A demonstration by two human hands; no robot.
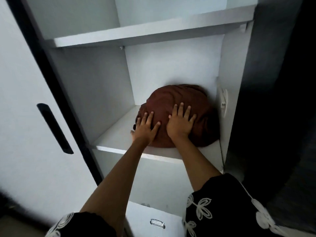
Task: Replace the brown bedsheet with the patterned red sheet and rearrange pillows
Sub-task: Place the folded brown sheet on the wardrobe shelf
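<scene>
The brown bedsheet (177,98) lies bundled in a rounded heap on a white wardrobe shelf (119,144), pushed toward the back right corner. My left hand (146,127) presses flat on the bundle's front left side, fingers spread and straight. My right hand (180,122) presses flat on its top front, fingers spread as well. Both arms reach forward from black sleeves with white flower patterns. No red patterned sheet and no pillows are in view.
The white wardrobe has an upper shelf (136,34) above the bundle. A closed door with a black handle (54,128) stands at the left. A drawer with a metal handle (157,223) sits below. The open door's dark edge (273,82) bounds the right side.
</scene>
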